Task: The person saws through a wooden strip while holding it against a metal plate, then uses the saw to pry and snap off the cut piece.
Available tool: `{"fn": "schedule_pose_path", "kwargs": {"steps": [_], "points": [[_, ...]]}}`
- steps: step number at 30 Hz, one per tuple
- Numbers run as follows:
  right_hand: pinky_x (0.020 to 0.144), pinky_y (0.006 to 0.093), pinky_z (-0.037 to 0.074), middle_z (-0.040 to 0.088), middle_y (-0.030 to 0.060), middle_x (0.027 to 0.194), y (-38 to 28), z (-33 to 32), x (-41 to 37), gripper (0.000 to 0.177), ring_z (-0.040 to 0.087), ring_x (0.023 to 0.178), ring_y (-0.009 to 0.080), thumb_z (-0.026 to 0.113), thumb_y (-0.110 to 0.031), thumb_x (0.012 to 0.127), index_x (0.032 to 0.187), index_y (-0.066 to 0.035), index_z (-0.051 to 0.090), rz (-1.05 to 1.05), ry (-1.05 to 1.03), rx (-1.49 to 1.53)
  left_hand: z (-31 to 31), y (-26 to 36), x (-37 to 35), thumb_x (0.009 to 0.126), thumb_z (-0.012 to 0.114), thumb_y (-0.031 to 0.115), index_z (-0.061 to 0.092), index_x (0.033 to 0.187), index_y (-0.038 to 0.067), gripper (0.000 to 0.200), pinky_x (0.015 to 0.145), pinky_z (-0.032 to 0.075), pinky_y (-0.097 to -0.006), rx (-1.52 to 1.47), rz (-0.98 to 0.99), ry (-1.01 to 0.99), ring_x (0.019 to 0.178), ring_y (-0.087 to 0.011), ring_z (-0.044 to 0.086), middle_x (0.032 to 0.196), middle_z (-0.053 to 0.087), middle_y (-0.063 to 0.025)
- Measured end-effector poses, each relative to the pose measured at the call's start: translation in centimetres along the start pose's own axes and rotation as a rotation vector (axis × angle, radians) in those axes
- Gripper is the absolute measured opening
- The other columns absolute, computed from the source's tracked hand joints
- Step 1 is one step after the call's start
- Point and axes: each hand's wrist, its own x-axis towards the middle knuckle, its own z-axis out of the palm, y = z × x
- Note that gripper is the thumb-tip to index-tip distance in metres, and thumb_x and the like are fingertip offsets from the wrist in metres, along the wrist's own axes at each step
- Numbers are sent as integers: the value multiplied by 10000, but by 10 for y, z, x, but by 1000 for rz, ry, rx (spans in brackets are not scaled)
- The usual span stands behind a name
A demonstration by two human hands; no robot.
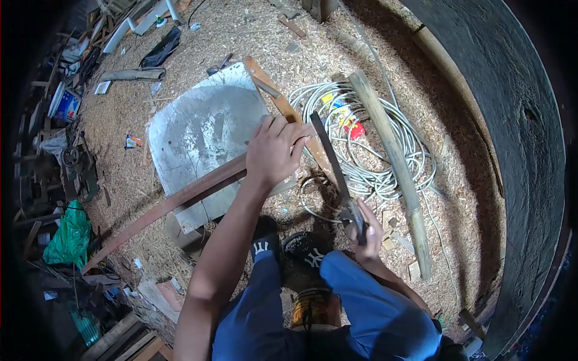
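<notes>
My left hand [274,150] is closed around a long reddish wooden strip [180,197] near its far end. The strip slants across a worn metal-topped board [205,114] and runs out to the lower left. In my right hand [369,233] is the handle of a hand saw [333,159] with a narrow dark blade. Its blade points away from me, and the upper part lies right at the strip's end, just beyond my left fingers. Under that end, an orange-brown plank [262,75] angles along the board's right edge.
Coiled grey cable [415,162] lies right of the saw, with a round wooden pole [391,144] across it. A large dark curved slab [506,120] borders the right side. Wood shavings cover the floor [123,180]. A green plastic bag [69,234] and scrap line the left.
</notes>
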Motion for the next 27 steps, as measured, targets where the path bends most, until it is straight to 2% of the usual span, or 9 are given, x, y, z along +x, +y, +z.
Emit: {"fn": "schedule_pose_path", "kwargs": {"steps": [2,4,8,11,16,18,20,22,27], "points": [[438,264,291,442,-17,528,-6,-2,-3,773,377,429,72,384,-548,1050,1501,79,428,2,50,80,1,1,-3,881,739,285,733,1063,82,272,830,487,-412,3,-1,3,947,-291,578,930,593,-79],[459,255,282,448,-23,557,-22,0,20,678,372,453,60,419,-464,1059,1480,64,474,-44,-28,-203,1,2,2,881,740,287,733,1061,86,269,831,487,-412,5,18,21,948,-289,579,932,592,-77],[483,242,278,462,-35,611,-29,23,52,514,349,497,46,498,-235,1046,1471,55,501,2,12,-120,3,-1,1,881,739,282,731,1055,84,264,831,490,-409,7,-2,50,931,-288,584,918,590,-77],[491,243,288,463,-25,611,4,0,13,515,335,497,48,481,-217,1045,1478,62,489,-151,-11,-232,0,-1,4,883,735,277,731,1050,79,259,834,491,-411,9,-20,30,919,-293,586,910,589,-79],[501,240,302,546,6,686,-6,-19,-6,520,366,515,45,474,-198,1041,1485,71,476,-42,-25,-168,2,1,4,889,727,271,734,1053,70,260,838,494,-419,-21,-31,4,917,-301,589,905,589,-88],[500,244,300,527,3,668,-6,-7,11,510,361,515,50,485,-197,1039,1478,64,491,-197,-42,-303,3,-2,7,891,722,269,735,1065,62,270,835,496,-422,-18,-23,60,920,-304,593,904,595,-91],[499,251,307,491,-8,623,-20,3,32,494,362,514,56,493,-191,1045,1471,60,504,-162,-37,-279,2,-2,10,892,721,270,735,1067,58,275,834,497,-422,-14,-46,65,919,-304,592,902,595,-89],[554,227,358,635,40,761,-29,3,44,467,451,587,48,526,-161,1032,1450,46,541,59,-19,-92,4,0,6,892,720,271,736,1068,55,279,833,497,-423,-18,-79,62,917,-304,592,900,596,-88],[489,241,318,446,-31,559,-9,-4,7,503,354,460,51,490,-201,1059,1459,104,487,-41,0,-33,-1,-2,7,886,729,280,740,1061,69,274,827,496,-425,-33,-46,0,919,-301,587,899,594,-80]]}}
